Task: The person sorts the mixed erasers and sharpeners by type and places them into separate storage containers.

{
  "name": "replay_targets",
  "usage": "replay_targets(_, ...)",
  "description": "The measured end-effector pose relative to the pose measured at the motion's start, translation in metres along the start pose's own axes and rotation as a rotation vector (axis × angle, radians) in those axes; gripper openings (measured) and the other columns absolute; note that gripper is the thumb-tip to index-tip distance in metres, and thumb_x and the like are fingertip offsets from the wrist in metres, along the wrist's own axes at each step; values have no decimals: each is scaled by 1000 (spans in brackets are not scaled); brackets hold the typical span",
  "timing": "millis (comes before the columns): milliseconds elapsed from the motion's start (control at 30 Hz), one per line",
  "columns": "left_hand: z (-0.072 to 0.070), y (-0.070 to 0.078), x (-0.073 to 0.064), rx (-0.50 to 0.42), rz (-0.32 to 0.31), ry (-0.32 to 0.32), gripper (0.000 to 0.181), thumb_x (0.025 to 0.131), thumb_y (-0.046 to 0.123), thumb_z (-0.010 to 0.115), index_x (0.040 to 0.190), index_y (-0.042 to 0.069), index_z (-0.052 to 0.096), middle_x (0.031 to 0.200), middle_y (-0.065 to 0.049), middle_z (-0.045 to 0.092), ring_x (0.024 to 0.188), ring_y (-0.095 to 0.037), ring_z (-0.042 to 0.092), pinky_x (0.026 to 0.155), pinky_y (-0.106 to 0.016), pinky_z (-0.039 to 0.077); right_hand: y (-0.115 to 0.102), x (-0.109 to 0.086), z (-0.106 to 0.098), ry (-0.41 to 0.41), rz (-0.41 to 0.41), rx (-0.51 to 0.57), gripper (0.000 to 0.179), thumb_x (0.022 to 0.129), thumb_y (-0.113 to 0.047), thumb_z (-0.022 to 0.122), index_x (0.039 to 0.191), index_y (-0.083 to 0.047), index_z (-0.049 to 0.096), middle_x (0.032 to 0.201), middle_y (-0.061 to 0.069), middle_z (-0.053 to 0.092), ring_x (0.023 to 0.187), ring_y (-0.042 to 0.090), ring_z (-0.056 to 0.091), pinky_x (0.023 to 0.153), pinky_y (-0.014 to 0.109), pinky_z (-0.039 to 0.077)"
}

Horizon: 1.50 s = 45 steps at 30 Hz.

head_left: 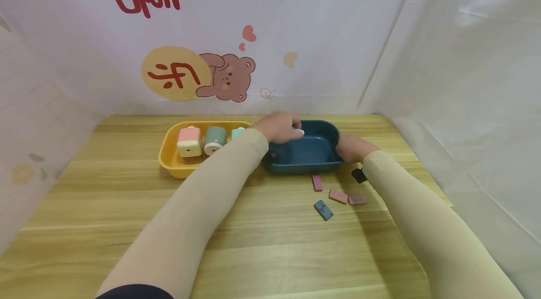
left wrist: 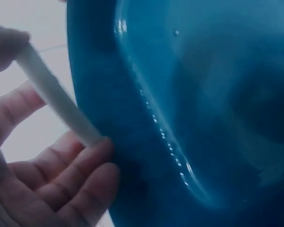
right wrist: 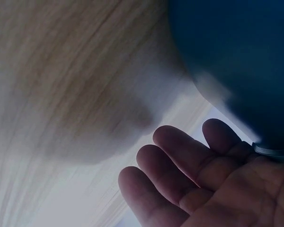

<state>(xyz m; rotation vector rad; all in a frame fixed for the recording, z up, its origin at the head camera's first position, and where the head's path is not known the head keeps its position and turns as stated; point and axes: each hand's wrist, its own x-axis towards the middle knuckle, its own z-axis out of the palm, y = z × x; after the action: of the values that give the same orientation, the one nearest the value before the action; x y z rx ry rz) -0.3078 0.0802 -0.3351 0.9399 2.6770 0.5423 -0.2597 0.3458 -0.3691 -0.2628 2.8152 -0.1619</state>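
My left hand (head_left: 276, 127) is over the left back part of a dark blue basin (head_left: 305, 167). It pinches a slim white bar (left wrist: 57, 97) by its ends, between thumb and fingertips. In the left wrist view the bar slants beside the basin's wall. At the basin's right rim is my right hand (head_left: 355, 148). Its fingers (right wrist: 173, 168) extend loosely outside the basin in the right wrist view, with nothing between them; the thumb is hidden. Close in front of the basin lies a pink block (head_left: 317, 183).
On the left, a yellow tray (head_left: 168, 158) holds a pink-and-cream item (head_left: 189, 141), a grey-and-white one (head_left: 215, 139) and a mint one (head_left: 237, 132). Nearer lie a blue block (head_left: 323, 210), two pink blocks (head_left: 338, 196) and a black piece (head_left: 359, 175). White cloth (head_left: 329, 45) hangs behind.
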Motion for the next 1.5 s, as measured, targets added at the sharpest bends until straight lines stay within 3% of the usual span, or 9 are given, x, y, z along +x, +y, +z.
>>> replay_targets(233,7,-5,7,76,-59,-103,33,104,44,62,124,20,73,120,2,71,104,-19,64,98,-39,55,1,2,2,8,-13,-6,32,100,-8,38,114,18,49,94,20,56,84,33,60,85,49,54)
replay_targets(533,6,-7,3,127,-115,-228,30,100,41,68,120,19,74,115,3,71,103,-18,64,96,-39,55,-1,3,2,5,12,26,38,99,-8,38,121,22,47,99,25,59,89,34,62,91,51,53)
replay_targets(667,7,-10,5,153,-137,-276,24,100,40,69,111,20,74,107,4,70,99,-17,64,89,-37,53,-2,2,2,-1,18,30,39,99,-8,37,122,22,47,101,26,59,91,35,62,93,52,53)
replay_targets(800,11,-13,10,177,-143,-291,20,99,41,69,98,22,74,94,4,67,91,-16,62,80,-34,49,-1,2,2,-4,9,35,35,99,-8,38,118,20,49,96,22,58,87,34,61,89,49,53)
replay_targets(900,10,-11,7,177,-132,-284,21,100,40,69,91,22,71,88,4,63,87,-16,60,76,-33,46,-1,2,2,-6,-1,27,33,99,-8,39,115,19,50,93,20,56,84,33,61,86,48,54)
replay_targets(1033,8,-7,0,170,-119,-275,24,100,39,69,84,21,65,82,5,59,82,-15,58,74,-33,43,0,2,2,-8,-1,15,34,99,-8,39,115,20,50,94,20,55,84,32,60,86,49,54)
replay_targets(1167,10,-8,4,166,-125,-285,27,100,40,70,81,22,62,79,6,56,79,-14,55,72,-32,42,1,2,2,-7,5,20,33,99,-7,38,115,19,50,93,20,55,84,32,60,86,49,53)
replay_targets(1333,11,-9,4,171,-117,-290,24,100,40,70,85,22,65,83,6,58,82,-14,56,72,-32,43,2,3,4,-10,10,18,33,99,-8,38,116,19,49,94,20,55,85,32,60,87,49,53)
replay_targets(1500,12,-9,6,188,-124,-288,19,99,41,71,98,22,73,96,4,67,92,-15,61,78,-33,48,2,2,4,-14,13,19,37,100,-9,38,120,21,47,97,22,57,87,33,60,90,50,53)
